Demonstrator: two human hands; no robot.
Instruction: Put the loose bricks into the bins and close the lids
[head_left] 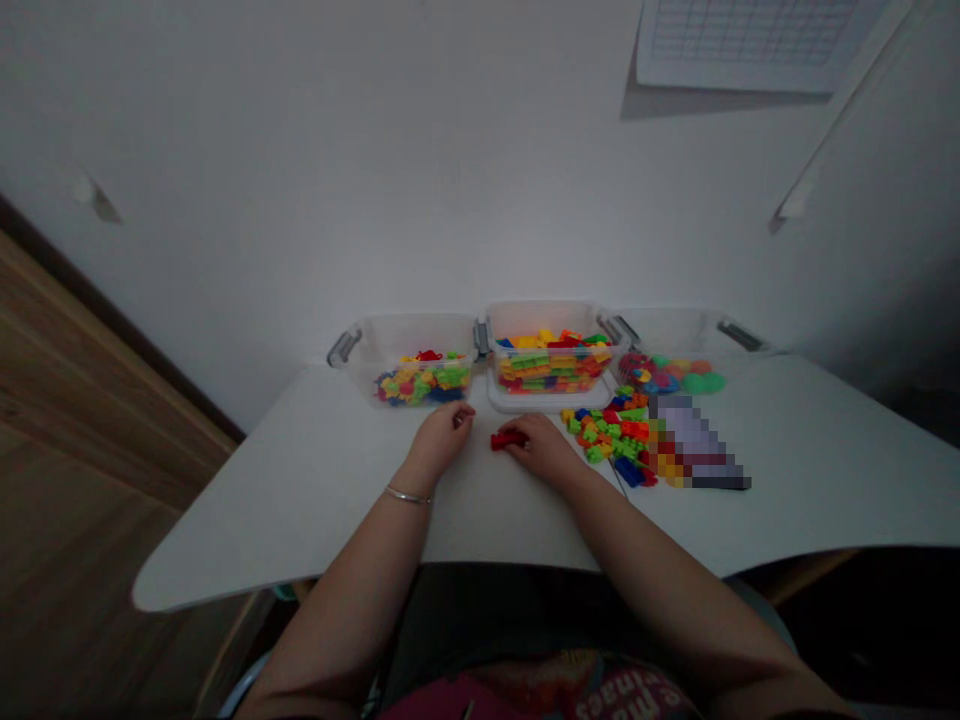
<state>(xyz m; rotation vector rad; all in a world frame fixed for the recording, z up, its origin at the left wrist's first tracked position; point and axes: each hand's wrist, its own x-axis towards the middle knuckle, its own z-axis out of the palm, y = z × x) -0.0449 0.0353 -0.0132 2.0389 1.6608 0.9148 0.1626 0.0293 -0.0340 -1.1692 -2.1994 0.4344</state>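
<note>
My right hand (546,448) grips a red toy building block (507,440) just above the white table (480,510), its left end poking out past my fingertips. To the left, my left hand (444,434) is closed with its fingers curled in; whether anything is between them cannot be made out. A small gap separates the two hands. Right of my right hand lies a loose pile of building blocks (611,437) in green, orange, blue, red and yellow.
Clear bins stand along the wall: a left bin (412,335) with small coloured pieces, a middle bin (544,315) full of blocks on a white lid (517,402), and a right bin (675,330) with colourful pieces. A pixelated item (694,435) lies beside the pile.
</note>
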